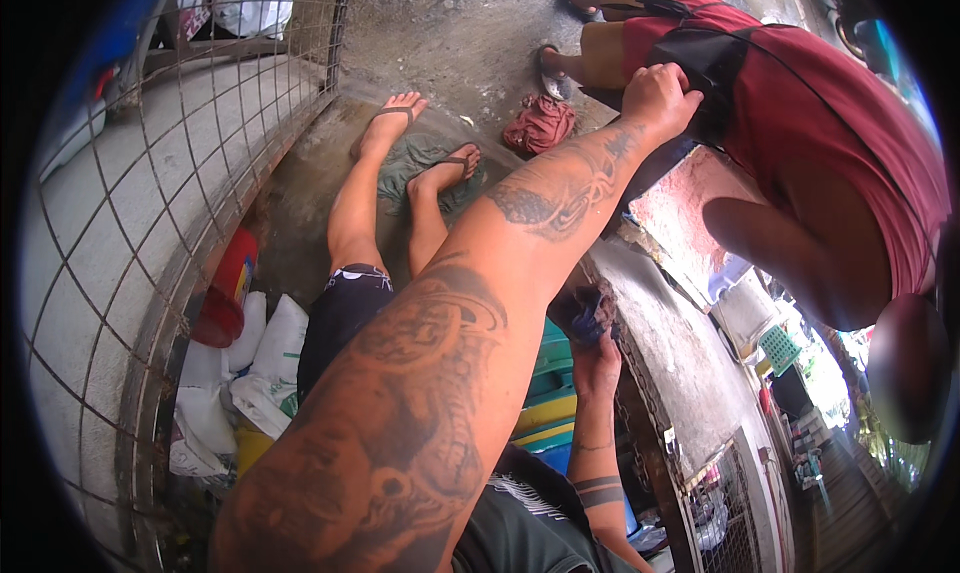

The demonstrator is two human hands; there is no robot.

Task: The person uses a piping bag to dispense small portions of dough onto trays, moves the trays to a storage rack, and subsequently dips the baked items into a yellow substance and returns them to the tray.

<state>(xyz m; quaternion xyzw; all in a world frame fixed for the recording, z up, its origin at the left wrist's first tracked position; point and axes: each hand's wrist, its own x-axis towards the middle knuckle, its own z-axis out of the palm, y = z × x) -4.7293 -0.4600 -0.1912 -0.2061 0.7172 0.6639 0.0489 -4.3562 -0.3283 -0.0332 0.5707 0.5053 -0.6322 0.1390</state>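
My left hand (660, 103) reaches far out on a tattooed arm, its fingers curled closed. It overlaps the dark apron (705, 68) of a person in a red top (830, 103); whether it touches the apron, and what it holds, I cannot tell. Lower down, beside a concrete ledge (660, 373), my right hand (597, 365) is closed on a dark, bluish crumpled bundle (588, 315). A reddish crumpled cloth (540, 125) lies on the wet floor between us. Under my sandalled foot (450, 168) is a grey-green cloth (402, 165).
A wire mesh screen (200, 143) runs along the left. White sacks (275, 348) and a red container (230, 283) stand by my legs. Green and yellow tubs (550, 383) sit below the ledge. A green basket (780, 349) is farther right.
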